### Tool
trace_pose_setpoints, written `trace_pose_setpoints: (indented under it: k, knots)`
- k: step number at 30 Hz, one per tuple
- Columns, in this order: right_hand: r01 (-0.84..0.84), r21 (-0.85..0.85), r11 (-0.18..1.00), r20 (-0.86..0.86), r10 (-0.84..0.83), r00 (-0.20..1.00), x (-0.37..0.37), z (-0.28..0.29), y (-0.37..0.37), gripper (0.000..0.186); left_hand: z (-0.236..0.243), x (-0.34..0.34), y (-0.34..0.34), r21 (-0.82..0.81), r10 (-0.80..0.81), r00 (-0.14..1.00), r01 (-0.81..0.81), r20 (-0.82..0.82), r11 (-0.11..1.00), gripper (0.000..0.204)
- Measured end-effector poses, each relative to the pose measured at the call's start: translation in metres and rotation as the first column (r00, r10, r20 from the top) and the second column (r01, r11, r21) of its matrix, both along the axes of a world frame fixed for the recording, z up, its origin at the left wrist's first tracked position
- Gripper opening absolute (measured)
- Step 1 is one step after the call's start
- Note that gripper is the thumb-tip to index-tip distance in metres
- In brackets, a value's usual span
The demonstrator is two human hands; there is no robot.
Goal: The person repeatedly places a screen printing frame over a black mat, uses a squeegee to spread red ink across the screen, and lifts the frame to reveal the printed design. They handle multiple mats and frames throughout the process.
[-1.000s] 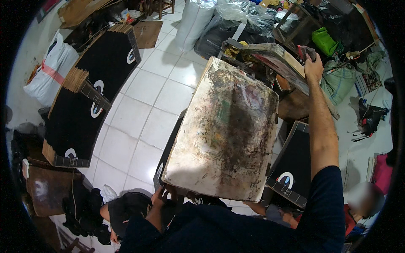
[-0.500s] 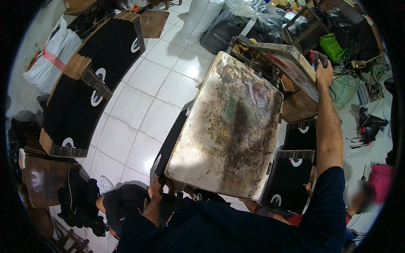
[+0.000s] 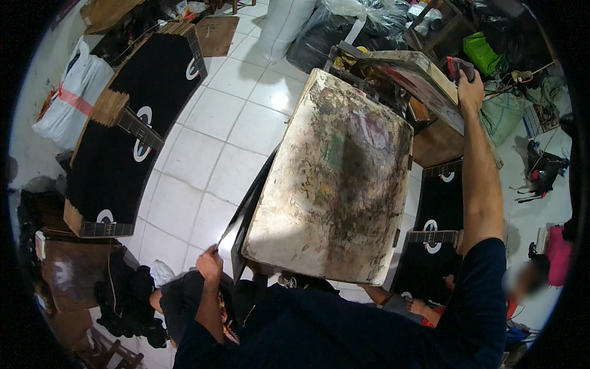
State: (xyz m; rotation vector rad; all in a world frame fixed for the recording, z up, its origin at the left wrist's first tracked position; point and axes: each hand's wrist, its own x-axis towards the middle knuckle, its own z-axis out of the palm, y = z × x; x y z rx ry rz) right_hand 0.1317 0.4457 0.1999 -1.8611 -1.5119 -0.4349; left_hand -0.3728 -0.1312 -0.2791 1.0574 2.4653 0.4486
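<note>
A worn, paint-stained board [image 3: 332, 184] stands tilted in front of me. Along its left side hangs a thin black sheet [image 3: 251, 200], and my left hand [image 3: 210, 264] pinches the sheet's near corner. Beyond the board's right side, a framed screen [image 3: 424, 80] is raised at a slant. My right hand [image 3: 471, 93], arm stretched out, is closed around a dark handle-like piece [image 3: 467, 72] with a red part, at the screen's upper right edge. Its exact kind is hard to make out.
Stacks of black sheets [image 3: 150, 80] with white-and-blue eye-shaped prints lie at left; more black sheets [image 3: 424, 264] lie at right. A co-worker's hand [image 3: 424, 309] is at lower right. White sacks [image 3: 286, 27], plastic bags and a green bag [image 3: 481, 52] crowd the back.
My left hand has moved left, drawing the black sheet's near corner away from the board; the sheet now appears nearly edge-on. My right hand still holds on at the raised screen.
</note>
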Motion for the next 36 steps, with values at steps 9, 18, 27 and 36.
trace_pose_setpoints:
  k: [9,18,27,36]
  knots:
    - [-0.01,-0.015,1.0,-0.068,0.009,0.998,-0.006,0.01,0.002,0.043,0.208,0.035,0.23,0.858,-0.006,0.977,0.188,-0.212,0.478,0.014]
    - [-0.104,-0.06,0.993,-0.07,0.1,0.993,0.001,0.015,0.013,0.048,0.347,0.126,0.178,0.852,0.048,0.888,0.422,-0.457,0.309,0.024]
    - [-0.183,-0.016,0.983,-0.025,0.182,0.983,0.004,0.014,0.027,0.052,0.33,0.336,0.1,0.621,-0.829,0.445,0.768,-0.339,0.158,0.065]
    - [-0.12,-0.028,0.992,-0.042,0.119,0.992,-0.003,0.008,0.008,0.051,0.098,0.073,0.117,0.383,0.249,0.864,-0.071,-0.437,0.921,0.07]
